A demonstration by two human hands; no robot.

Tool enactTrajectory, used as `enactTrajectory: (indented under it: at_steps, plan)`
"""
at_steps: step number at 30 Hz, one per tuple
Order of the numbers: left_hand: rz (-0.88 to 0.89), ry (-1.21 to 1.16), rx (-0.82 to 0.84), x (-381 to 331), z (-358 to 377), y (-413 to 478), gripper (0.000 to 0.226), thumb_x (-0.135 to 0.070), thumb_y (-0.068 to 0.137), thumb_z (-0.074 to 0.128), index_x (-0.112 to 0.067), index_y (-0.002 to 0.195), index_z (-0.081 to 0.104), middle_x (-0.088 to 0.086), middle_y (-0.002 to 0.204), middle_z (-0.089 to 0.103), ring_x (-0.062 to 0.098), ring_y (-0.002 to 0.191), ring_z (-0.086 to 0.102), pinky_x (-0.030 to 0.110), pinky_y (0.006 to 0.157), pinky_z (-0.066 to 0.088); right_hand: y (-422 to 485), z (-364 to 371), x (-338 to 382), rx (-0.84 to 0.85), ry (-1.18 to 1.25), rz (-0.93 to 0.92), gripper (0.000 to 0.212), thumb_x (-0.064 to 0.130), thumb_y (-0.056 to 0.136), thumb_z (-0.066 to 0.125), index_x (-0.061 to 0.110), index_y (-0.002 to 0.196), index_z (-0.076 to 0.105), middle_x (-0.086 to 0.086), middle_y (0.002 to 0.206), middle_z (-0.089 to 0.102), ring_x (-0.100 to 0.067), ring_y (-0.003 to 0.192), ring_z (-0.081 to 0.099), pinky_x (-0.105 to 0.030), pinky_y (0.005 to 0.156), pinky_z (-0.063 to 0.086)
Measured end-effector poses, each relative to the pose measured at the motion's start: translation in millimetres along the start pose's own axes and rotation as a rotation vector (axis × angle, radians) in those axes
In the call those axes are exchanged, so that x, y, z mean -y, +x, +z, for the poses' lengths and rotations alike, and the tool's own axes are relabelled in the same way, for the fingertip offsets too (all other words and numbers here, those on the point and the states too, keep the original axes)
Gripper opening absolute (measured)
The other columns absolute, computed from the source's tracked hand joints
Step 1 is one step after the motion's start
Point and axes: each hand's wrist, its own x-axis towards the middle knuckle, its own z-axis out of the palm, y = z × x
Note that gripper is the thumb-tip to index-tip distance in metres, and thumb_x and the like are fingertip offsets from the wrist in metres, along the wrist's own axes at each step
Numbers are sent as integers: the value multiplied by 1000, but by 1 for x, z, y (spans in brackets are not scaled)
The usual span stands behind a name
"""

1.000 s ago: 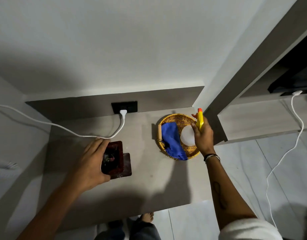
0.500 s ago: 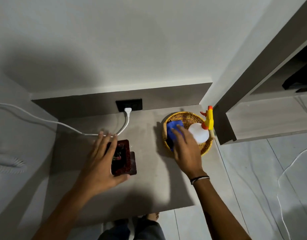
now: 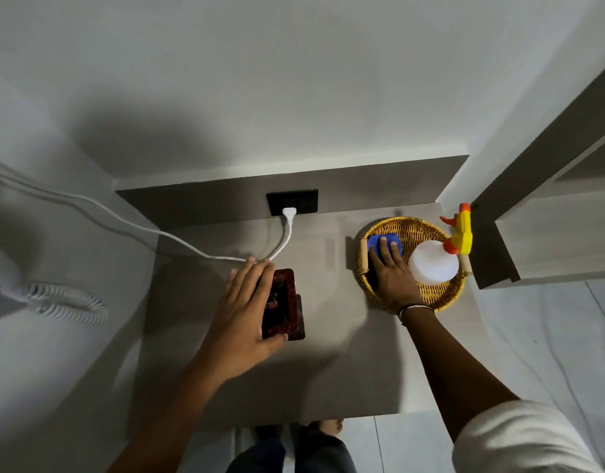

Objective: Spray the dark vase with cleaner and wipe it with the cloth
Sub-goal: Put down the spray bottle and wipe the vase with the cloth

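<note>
The dark vase [image 3: 280, 303] stands upright on the desk [image 3: 345, 370], left of frame centre, seen from above so that only its rectangular mouth and part of one side show. The left hand [image 3: 241, 322] wraps its left side, fingers spread along the far edge and thumb hooked at the near corner; the hold is loose, not clamped.

The right hand [image 3: 393, 279] lies in the wicker basket [image 3: 440, 300] at the right of the frame, fingers flat and extended on the blue cloth [image 3: 384, 244]. It presses the cloth but is not closed on it.

Handling, by judgement:
- The vase looks rigid, glossy and breakable. Its tall, narrow shape may tip under side pressure from wiping, so brace it at the upper walls with the left hand, as it is held at present.
- If cleaner is on it, the glossy surface will be slippery. Grip across opposite faces, not by one edge.
- The cloth is soft and limp. Gather it in the fingers before lifting.

Containers:
- The basket holds the cloth at its left and the spray bottle [image 3: 434, 264] at its right, touching the right hand. The bottle has a white body and a yellow-orange trigger head leaning on the right rim.
- The vase holds something small and dark red; it cannot be identified.
</note>
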Motion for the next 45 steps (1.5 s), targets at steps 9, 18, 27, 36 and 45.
enactTrajectory:
  at_steps: [9, 18, 27, 36, 45]
  plan:
    - [-7, -203, -59, 3, -1, 1, 113, -45, 71, 83, -13, 166, 32, 6, 169, 32, 27, 163, 17, 40, 136, -1, -27, -24, 6, -259, 292, 111, 73, -3, 99, 64, 6, 165, 34, -21, 174, 27, -45, 160, 30, -61, 123, 41]
    - [5, -525, -102, 46, -4, -25, 110, -29, 63, 85, -24, 163, 39, -9, 152, 38, 3, 144, 40, 4, 113, 32, -137, -32, 70, -787, 833, 347, 65, -17, 96, 55, 2, 158, 46, -19, 161, 52, -37, 149, 50, -50, 128, 38]
    - [64, -571, -144, 90, 12, -38, 103, -29, 60, 80, -20, 156, 44, -8, 141, 42, -8, 135, 46, 10, 110, 39, -196, 3, 171, -717, 1205, 558, 55, -12, 105, 45, 8, 157, 50, -9, 154, 61, -18, 138, 60, -43, 116, 48]
    - [168, -378, -155, 88, 3, -26, 80, -37, 49, 76, -20, 124, 55, -19, 115, 51, 8, 109, 51, 19, 95, 43, -159, 6, 254, -361, 600, -232, 114, -30, 79, 61, 12, 170, 6, 1, 179, -8, -24, 169, -3, -27, 134, 9]
    - [114, -293, -106, 72, -8, -32, 108, -46, 51, 76, -11, 150, 50, 0, 137, 52, 24, 124, 55, 26, 101, 46, -156, 12, 217, -237, 617, -8, 102, -24, 86, 57, 10, 169, 8, -7, 180, -5, -31, 168, -7, -54, 135, 20]
